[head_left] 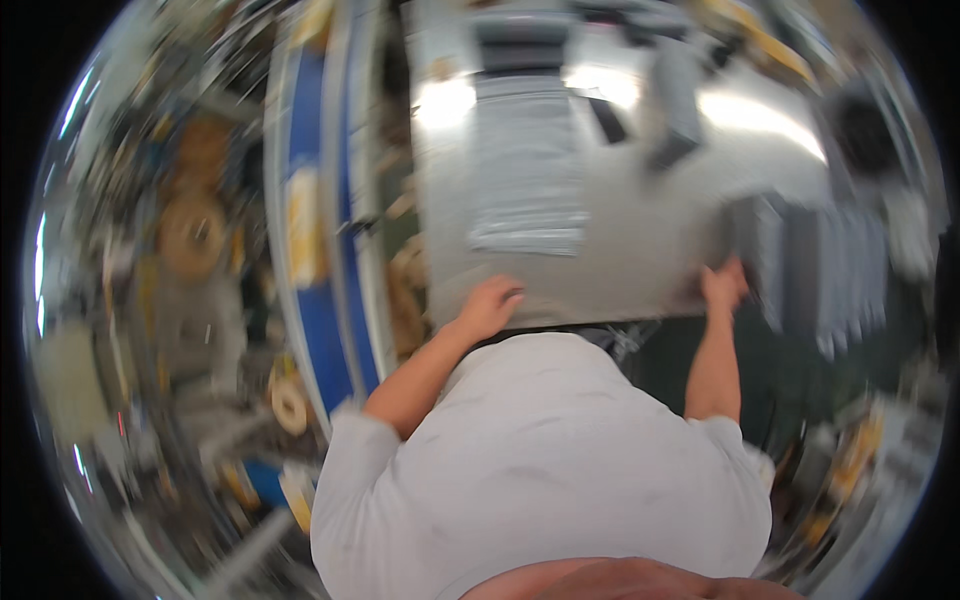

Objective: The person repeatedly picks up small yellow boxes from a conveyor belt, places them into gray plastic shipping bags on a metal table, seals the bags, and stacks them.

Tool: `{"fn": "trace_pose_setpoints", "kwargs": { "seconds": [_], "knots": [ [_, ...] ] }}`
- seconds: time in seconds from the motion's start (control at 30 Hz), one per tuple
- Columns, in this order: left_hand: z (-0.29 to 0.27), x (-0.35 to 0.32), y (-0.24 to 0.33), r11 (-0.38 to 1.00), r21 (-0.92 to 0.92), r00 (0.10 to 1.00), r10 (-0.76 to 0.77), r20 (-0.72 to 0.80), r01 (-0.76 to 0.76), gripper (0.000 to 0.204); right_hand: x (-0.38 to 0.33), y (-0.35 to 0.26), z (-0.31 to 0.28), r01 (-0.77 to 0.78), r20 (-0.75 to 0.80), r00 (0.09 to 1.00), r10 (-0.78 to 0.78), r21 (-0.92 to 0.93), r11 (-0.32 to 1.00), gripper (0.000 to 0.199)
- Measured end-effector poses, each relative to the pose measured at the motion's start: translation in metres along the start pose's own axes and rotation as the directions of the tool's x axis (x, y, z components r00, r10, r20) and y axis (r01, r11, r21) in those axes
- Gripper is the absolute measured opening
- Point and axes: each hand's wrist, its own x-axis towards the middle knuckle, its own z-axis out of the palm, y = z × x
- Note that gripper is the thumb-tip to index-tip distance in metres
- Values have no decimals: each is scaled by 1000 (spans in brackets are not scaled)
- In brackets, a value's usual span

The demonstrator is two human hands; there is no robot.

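My left hand [490, 305] hovers at or just above the near edge of the metal table, its fingers loosely bent and nothing visible in them. Beyond it lies a stack of flat grey plastic sheets or bags [527, 170], running away from me. At the table's right edge, my right hand [724, 284] is by a second grey stack [800, 255], thumb apart from the fingers. Blur hides whether it touches that stack, whose layered right part hangs past the table edge.
The shiny metal table [640, 240] also carries a small dark flat object [606, 120] and a grey upright block [677, 95]. A blue and white rail [318, 200] runs along the left. Brown rolls [192, 235] stand beyond it. A dark round thing [862, 130] is at the far right.
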Motion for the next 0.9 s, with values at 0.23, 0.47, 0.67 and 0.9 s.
{"fn": "trace_pose_setpoints", "kwargs": {
  "seconds": [0.23,0.47,0.67,0.9],
  "knots": [
    [-46,-137,-128,920,239,662,-29,-749,310,27,-57,-95,69,337,-1,941,-339,-116,935,63],
    [-95,-366,-215,23,-284,-180,-722,-668,959,74,-86,-138,87,529,-61,844,-534,-81,845,62],
    [-121,-370,-278,33,-90,-39,-720,-693,995,65,-85,-140,42,542,230,779,-584,224,810,62],
    [-215,-244,-255,365,-37,146,-460,-876,930,56,-133,-168,12,527,273,758,-592,279,803,57]
  ]
}}
